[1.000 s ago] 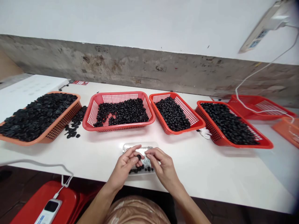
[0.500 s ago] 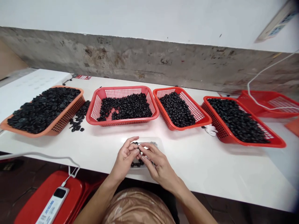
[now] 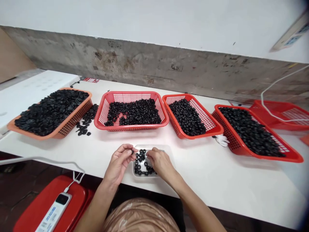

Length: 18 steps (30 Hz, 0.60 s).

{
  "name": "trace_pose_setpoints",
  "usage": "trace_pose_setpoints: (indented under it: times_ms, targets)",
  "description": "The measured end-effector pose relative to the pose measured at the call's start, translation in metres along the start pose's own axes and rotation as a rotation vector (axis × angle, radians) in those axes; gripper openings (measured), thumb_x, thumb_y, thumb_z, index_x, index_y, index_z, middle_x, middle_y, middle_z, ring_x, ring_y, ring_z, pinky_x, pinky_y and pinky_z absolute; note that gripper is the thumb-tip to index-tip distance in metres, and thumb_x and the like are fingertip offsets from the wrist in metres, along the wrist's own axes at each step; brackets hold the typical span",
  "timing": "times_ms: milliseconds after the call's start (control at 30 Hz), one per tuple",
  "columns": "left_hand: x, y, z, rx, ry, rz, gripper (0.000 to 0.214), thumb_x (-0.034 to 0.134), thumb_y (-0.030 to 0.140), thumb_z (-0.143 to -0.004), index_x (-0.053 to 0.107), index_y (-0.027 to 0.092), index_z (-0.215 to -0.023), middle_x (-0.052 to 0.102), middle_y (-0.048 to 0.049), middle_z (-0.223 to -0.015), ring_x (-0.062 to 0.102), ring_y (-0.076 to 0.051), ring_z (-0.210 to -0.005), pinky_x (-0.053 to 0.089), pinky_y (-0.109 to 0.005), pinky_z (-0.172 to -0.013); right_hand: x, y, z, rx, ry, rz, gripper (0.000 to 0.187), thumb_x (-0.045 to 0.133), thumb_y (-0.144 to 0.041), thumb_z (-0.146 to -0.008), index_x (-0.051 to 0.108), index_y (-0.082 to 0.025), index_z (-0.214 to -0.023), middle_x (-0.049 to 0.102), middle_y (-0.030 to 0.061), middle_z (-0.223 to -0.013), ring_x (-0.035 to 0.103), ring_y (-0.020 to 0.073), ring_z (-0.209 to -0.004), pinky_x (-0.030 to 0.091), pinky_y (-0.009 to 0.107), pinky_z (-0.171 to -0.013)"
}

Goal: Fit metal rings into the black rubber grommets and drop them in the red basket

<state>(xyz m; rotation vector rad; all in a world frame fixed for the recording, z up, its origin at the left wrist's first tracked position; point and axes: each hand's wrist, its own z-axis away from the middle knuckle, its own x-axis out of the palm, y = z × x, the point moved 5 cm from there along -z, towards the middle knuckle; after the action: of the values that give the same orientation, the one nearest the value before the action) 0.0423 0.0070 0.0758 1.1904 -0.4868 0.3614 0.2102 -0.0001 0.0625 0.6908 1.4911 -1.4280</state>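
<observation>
A small clear plastic tray (image 3: 169,151) lies at the near edge of the white table (image 3: 205,174) and holds several small black rings (image 3: 140,159). My left hand (image 3: 119,162) is at the tray's left rim, fingers curled in a pinch on a small black piece. My right hand (image 3: 159,162) rests over the tray's right half, fingers bent down among the rings; what it grips is hidden.
An orange basket (image 3: 72,120) of black parts stands at left, with loose pieces (image 3: 84,124) beside it. Three red baskets (image 3: 131,124) (image 3: 207,129) (image 3: 292,158) of black parts line the back. A white cable (image 3: 41,159), a red stool (image 3: 36,206) and a white device (image 3: 54,211) are at lower left.
My hands, joined together over the tray, have come apart. The left has moved to the tray's left rim and the right has dropped onto the rings.
</observation>
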Motion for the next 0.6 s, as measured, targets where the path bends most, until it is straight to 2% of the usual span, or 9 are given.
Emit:
trace_pose_setpoints:
  times_ms: [133, 333, 433, 533, 600]
  targets:
    - [-0.007, -0.004, -0.002, -0.017, 0.013, 0.051, 0.017, 0.078, 0.016, -0.071, 0.068, 0.014, -0.084, 0.072, -0.0041, -0.082, 0.061, -0.009, -0.067, 0.053, -0.019, -0.067, 0.005, -0.003, -0.007, -0.017, -0.093, 0.093, 0.035, 0.045, -0.007, -0.092, 0.069, -0.025, -0.109, 0.066, 0.0053, -0.093, 0.066, 0.017, -0.074, 0.038, 0.025, -0.065]
    - [-0.009, -0.005, -0.006, -0.039, 0.014, 0.086, 0.014, 0.079, 0.017, -0.071, 0.07, 0.014, -0.081, 0.072, -0.0036, -0.081, 0.06, -0.007, -0.064, 0.052, -0.016, -0.065, -0.002, -0.001, -0.009, 0.016, -0.101, 0.141, 0.037, 0.037, -0.007, -0.096, 0.067, -0.021, -0.112, 0.063, 0.0079, -0.098, 0.064, 0.0164, -0.073, 0.035, 0.026, -0.063]
    - [-0.008, -0.005, -0.006, -0.052, 0.002, 0.095, 0.015, 0.08, 0.02, -0.073, 0.071, 0.014, -0.084, 0.072, -0.0038, -0.082, 0.059, -0.006, -0.064, 0.051, -0.015, -0.065, 0.0, -0.009, -0.006, -0.054, -0.132, 0.1, 0.033, 0.042, -0.011, -0.097, 0.069, -0.023, -0.11, 0.063, 0.0049, -0.095, 0.063, 0.0151, -0.076, 0.035, 0.025, -0.065]
    - [-0.012, -0.007, -0.006, -0.063, -0.012, 0.098, 0.018, 0.082, 0.021, -0.073, 0.072, 0.014, -0.086, 0.072, -0.0042, -0.083, 0.059, -0.006, -0.065, 0.051, -0.014, -0.065, 0.007, -0.022, -0.001, -0.209, -0.235, -0.004, 0.02, 0.057, -0.018, -0.094, 0.072, -0.027, -0.102, 0.063, 0.0006, -0.091, 0.061, 0.0127, -0.078, 0.035, 0.022, -0.067]
    - [-0.017, -0.011, -0.008, -0.078, -0.039, 0.104, 0.019, 0.082, 0.023, -0.073, 0.073, 0.014, -0.087, 0.072, -0.0045, -0.082, 0.058, -0.006, -0.063, 0.049, -0.014, -0.064, 0.008, -0.026, 0.001, -0.261, -0.27, -0.061, 0.016, 0.061, -0.019, -0.091, 0.074, -0.026, -0.099, 0.062, 0.0004, -0.088, 0.059, 0.0124, -0.075, 0.034, 0.021, -0.065]
